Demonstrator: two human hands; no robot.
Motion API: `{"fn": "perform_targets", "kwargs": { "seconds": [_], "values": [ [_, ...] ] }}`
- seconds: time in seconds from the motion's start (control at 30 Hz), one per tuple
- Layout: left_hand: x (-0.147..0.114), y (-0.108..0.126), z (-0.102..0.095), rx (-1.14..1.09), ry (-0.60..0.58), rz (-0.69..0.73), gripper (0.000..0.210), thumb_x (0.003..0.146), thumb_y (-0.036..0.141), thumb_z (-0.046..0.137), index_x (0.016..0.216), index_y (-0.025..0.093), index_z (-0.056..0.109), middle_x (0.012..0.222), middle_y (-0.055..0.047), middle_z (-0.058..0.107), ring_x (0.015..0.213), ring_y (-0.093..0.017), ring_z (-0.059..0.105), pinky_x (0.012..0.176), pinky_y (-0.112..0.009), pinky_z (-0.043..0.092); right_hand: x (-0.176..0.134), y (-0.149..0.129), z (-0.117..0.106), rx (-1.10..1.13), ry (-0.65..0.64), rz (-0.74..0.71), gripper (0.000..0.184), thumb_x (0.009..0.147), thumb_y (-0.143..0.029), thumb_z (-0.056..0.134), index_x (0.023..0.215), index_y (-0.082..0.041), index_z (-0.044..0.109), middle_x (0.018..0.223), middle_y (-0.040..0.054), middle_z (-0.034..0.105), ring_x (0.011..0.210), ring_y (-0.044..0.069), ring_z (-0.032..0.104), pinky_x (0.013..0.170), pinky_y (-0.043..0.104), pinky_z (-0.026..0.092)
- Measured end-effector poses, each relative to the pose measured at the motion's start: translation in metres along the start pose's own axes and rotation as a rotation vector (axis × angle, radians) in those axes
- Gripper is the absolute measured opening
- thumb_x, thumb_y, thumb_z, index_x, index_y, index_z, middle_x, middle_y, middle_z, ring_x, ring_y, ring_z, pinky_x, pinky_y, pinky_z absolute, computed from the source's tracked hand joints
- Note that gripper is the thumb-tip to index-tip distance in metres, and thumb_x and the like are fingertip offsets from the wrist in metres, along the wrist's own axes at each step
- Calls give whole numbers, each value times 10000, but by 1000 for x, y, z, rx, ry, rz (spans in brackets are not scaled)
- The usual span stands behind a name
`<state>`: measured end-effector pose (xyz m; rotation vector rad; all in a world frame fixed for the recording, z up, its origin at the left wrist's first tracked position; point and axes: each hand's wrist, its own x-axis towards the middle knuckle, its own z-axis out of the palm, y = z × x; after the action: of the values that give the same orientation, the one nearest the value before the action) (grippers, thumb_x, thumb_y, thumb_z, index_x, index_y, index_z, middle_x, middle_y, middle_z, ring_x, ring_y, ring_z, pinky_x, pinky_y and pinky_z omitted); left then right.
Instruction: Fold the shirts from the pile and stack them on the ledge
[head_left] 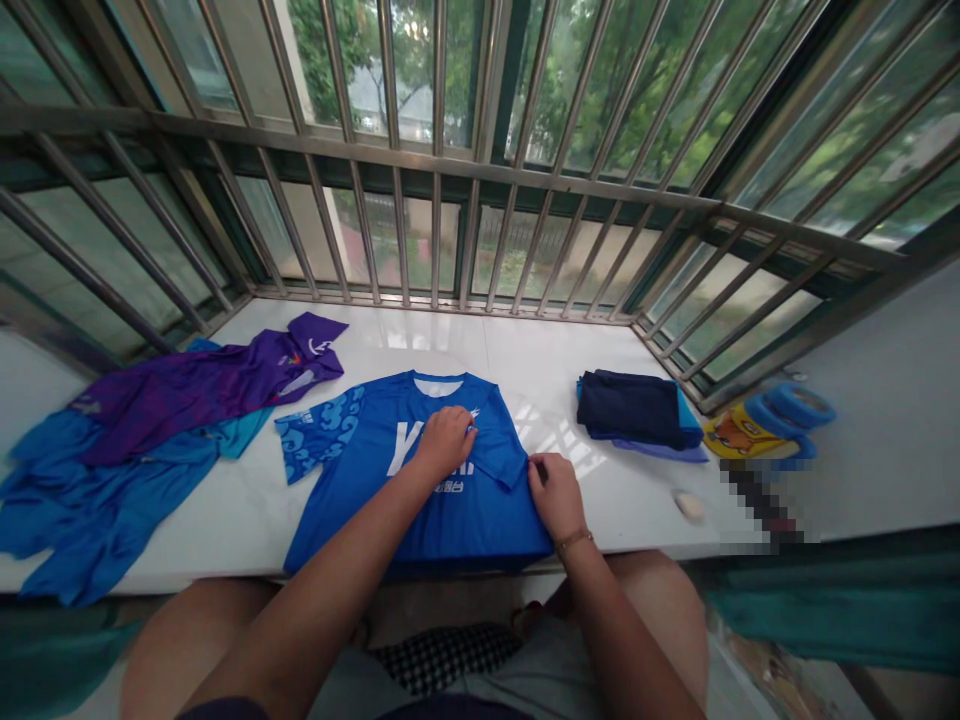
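A blue T-shirt (465, 530) with white lettering lies front up on the white ledge, collar away from me. Its patterned sleeve on the left is spread out, while the sleeve on the right is folded inward over the front. My left hand (448, 440) rests on the chest print with fingers curled at that folded sleeve, covering part of the lettering. At the shirt's right edge, my right hand (555, 495) has its fingers closed on the fabric; the exact fingertip contact is partly hidden.
Purple clothing (217, 385) and blue clothing (112, 500) lie loosely piled at the left. A folded dark stack (630, 408) sits at the right, near a small pale object (688, 505) and a blue-and-yellow container (757, 425). Metal bars (435, 160) line the window behind.
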<state>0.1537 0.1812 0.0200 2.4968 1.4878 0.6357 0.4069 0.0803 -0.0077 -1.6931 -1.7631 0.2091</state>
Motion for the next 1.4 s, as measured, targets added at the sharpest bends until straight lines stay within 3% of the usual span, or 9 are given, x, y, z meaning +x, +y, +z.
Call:
{"fn": "perform_targets", "kwargs": {
  "seconds": [0.13,0.3,0.43,0.6,0.8,1.07,1.23,1.4],
  "values": [
    [27,19,14,-11,-85,113,320,1080,289,515,1335,232,700,1502,-109,680,1430,-281,578,1262,-523,397,0,0,0,-6,-4,-6,154,1001,-244,555,987,-213,705,1013,108,737,999,289,658,972,445,497],
    [54,27,33,38,-202,135,514,1097,370,477,1590,242,546,1726,-107,462,1606,-316,403,1333,-617,278,0,-1,1,-16,2,-18,144,967,-197,552,990,-209,693,999,100,728,994,284,655,971,439,495],
    [54,16,42,22,-202,129,544,1092,389,467,1609,236,535,1720,-125,465,1607,-324,406,1334,-637,258,-1,-2,2,-20,18,-1,246,888,-121,531,1060,-201,688,1013,103,710,1007,290,640,984,443,499],
    [44,9,46,4,-136,106,537,1083,404,464,1568,207,582,1680,-144,519,1578,-312,455,1324,-579,303,-1,-5,1,-17,12,4,313,844,-106,538,1107,-203,678,1041,105,699,1023,293,628,991,443,503],
    [44,11,43,12,-149,103,559,1072,412,480,1583,202,565,1691,-149,501,1590,-317,436,1321,-593,299,0,-6,0,-15,-10,-4,185,907,-168,593,1068,-204,676,1046,102,707,1037,291,636,999,445,496],
    [47,11,42,-5,-170,75,648,1068,534,518,1647,246,466,1782,-130,347,1644,-330,332,1346,-638,205,-1,-2,3,-26,12,13,133,991,-185,569,1041,-210,689,1045,104,718,1036,293,633,1000,451,486],
    [43,10,41,-44,-66,49,527,1061,506,544,1481,199,632,1619,-166,577,1541,-320,482,1332,-562,279,-1,-4,2,-35,22,24,121,997,-191,571,1019,-215,687,1013,105,713,1007,298,627,979,448,491],
    [47,11,39,-40,-128,152,461,1078,488,520,1446,262,679,1562,-118,648,1515,-319,514,1344,-629,202,0,-4,2,-36,33,24,126,990,-191,561,995,-225,682,991,106,708,987,299,625,966,454,502]
  ]
}}
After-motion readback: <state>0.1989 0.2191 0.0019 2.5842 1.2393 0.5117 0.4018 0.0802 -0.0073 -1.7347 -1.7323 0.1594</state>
